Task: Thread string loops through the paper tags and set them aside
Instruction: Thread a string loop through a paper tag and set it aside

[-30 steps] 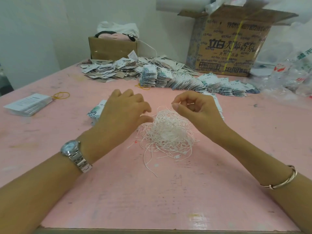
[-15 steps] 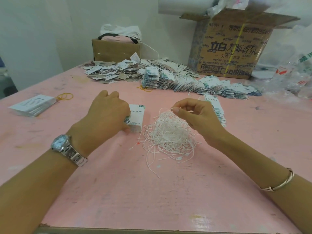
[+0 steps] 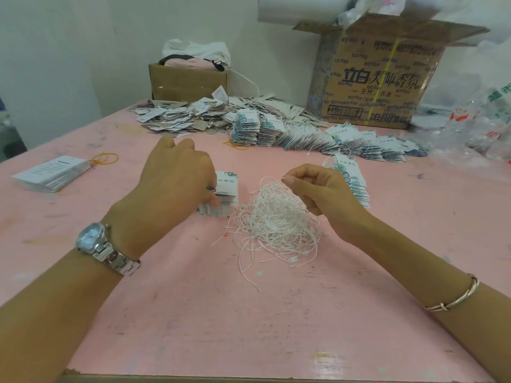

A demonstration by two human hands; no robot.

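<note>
Tags (image 3: pixel 227 186) lie stacked beside the string pile (image 3: pixel 276 222). The left hand (image 3: pixel 177 181) grips the top ones, and the right hand (image 3: pixel 320 189) pinches a strand (image 3: pixel 273 185). Open bench (image 3: pixel 249 327) runs to the near edge.

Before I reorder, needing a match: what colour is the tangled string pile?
White; the string pile shows best in the head view.

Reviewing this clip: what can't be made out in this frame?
1. Head view: whether the right hand pinches a string from the string pile; its curled fingers hide the tips, and the string is too thin.
2. Head view: how many tags the left hand grips at the tag stack; the hand's back covers its fingers.
3. Head view: contents of the large cardboard box; the top edge crops it, and plastic covers the opening.
</note>
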